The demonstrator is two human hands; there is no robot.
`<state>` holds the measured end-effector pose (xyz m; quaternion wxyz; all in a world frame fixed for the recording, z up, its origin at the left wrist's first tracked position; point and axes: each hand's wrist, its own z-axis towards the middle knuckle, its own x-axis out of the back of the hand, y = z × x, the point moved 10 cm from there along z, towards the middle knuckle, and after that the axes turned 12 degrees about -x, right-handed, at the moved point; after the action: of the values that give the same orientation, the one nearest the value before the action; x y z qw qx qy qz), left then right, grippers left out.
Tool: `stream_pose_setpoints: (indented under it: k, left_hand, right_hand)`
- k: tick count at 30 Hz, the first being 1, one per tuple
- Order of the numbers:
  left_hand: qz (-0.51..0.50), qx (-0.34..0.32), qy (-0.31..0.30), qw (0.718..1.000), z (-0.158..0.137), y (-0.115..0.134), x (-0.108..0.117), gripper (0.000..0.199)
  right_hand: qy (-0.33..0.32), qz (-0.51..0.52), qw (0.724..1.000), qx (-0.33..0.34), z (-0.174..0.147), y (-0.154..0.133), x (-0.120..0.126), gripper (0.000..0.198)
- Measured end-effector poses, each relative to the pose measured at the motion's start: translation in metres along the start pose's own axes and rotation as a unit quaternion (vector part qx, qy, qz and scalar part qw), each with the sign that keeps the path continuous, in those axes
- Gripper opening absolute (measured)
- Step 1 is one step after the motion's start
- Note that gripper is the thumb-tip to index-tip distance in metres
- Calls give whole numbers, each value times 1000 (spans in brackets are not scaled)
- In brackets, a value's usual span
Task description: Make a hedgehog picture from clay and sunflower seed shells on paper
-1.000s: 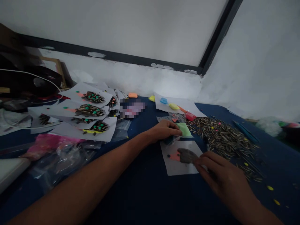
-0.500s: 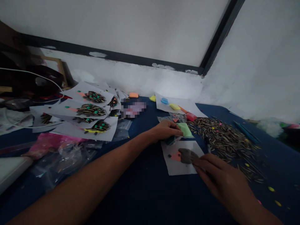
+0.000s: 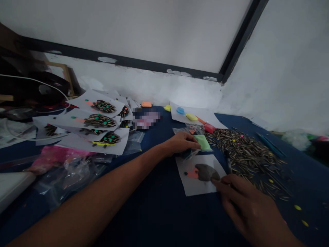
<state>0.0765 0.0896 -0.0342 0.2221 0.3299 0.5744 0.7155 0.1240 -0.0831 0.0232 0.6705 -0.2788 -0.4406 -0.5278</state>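
We note grey clay hedgehog [image 3: 205, 172] touching right grip [image 3: 248, 204], green clay packet [image 3: 204, 142] against left grip [image 3: 182, 142]; we cannot tell either's closure.

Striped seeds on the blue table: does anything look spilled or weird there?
A bit spilled, maybe: the striped seeds lie in a loose, straggly heap on the blue table, and some yellow bits lie apart, beyond the right hand.

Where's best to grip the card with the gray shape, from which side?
Probably grip the card by its near-left corner, from the near side: it lies flat with bare margin there, clear of the gray shape and coral snout. The right hand crowds its right side; the left hand, its far edge.
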Motion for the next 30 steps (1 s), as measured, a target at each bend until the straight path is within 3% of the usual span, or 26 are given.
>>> stream_pose_setpoints:
  k: [7, 14, 24, 30]
  left_hand:
    - [27, 0, -32, 999, -1, 3, -5, 17]
    - [152, -54, -73, 984, 6, 12, -13, 15]
    - [168, -57, -79, 981, 7, 12, -15, 14]
    - [165, -51, -86, 981, 7, 9, -15, 14]
  right_hand:
    - [10, 0, 1000, 7, -3, -5, 4, 32]
    - [11, 5, 1000, 11, -3, -9, 6, 34]
    - [-22, 12, 1000, 6, -9, -5, 2, 36]
    - [-2, 22, 1000, 7, -14, 0, 9, 33]
